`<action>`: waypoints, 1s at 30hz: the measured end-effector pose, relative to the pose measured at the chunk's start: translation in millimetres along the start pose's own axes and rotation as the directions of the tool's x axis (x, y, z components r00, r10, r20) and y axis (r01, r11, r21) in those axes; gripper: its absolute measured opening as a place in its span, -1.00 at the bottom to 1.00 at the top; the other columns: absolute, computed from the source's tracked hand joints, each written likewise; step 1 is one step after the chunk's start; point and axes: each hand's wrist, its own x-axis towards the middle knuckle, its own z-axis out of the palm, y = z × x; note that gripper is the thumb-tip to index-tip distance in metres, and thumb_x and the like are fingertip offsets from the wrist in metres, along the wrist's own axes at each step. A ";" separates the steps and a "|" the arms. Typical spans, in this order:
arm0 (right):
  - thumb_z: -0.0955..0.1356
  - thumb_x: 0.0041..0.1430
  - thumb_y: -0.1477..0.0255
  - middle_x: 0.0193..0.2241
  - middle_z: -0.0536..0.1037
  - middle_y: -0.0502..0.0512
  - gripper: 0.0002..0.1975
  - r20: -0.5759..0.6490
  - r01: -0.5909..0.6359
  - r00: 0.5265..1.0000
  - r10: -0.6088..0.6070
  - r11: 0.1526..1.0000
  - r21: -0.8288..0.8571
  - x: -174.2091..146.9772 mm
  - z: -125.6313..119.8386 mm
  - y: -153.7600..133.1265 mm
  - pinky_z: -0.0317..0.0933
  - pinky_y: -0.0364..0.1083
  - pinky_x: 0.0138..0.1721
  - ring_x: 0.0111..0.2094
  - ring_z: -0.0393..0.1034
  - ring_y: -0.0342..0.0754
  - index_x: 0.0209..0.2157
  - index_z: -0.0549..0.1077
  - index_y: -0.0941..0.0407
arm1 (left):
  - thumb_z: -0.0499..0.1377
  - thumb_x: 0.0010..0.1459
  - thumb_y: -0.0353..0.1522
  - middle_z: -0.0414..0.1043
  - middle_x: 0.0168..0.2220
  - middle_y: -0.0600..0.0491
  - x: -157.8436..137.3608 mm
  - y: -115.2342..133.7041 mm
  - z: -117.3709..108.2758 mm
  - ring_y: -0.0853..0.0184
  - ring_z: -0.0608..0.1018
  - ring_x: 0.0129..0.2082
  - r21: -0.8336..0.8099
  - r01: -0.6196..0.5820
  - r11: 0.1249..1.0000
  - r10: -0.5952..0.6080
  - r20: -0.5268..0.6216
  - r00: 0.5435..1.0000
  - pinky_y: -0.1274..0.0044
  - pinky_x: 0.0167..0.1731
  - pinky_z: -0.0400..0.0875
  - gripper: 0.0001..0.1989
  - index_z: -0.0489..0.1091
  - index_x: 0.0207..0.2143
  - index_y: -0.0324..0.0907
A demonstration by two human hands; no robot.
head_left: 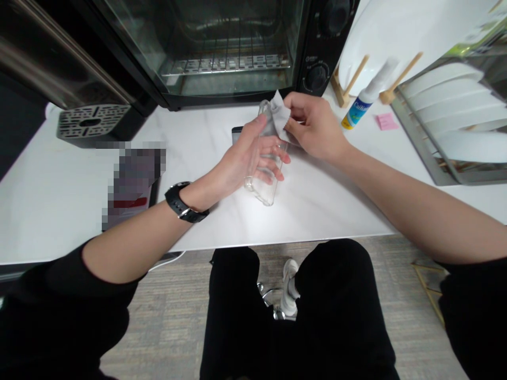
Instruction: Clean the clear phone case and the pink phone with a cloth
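My left hand (pixel 241 158) holds a clear phone case (pixel 266 192) above the white counter, thumb on its near side and fingers behind, seen through the plastic. My right hand (pixel 312 124) pinches a light grey cloth (pixel 280 117) against the upper end of the case. Behind the case, a dark flat object that looks like a phone (pixel 236 133) lies on the counter, mostly hidden. To the right of my right hand stands a spray bottle (pixel 359 108) with a blue and yellow label.
A black toaster oven (pixel 237 97) stands at the back, with a machine's drip tray (pixel 93 122) at left. A blurred-out flat item (pixel 137 184) lies near my left forearm. On the right are a pink sticky note (pixel 387 121) and a rack of white dishes (pixel 455 113).
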 end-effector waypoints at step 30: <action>0.44 0.29 0.08 -0.59 0.31 -0.03 -0.55 -0.024 0.005 1.000 -0.009 0.988 -0.152 0.7 -7.3 1.5 0.23 0.01 -0.39 -0.47 0.19 -0.03 -0.55 0.29 -0.02 | -0.07 0.37 0.15 0.55 -0.13 -0.06 -3.2 1.6 6.1 0.33 0.61 -0.36 -0.088 0.037 0.995 -0.033 0.046 0.998 0.55 -0.37 0.40 -0.34 0.45 -0.06 -0.24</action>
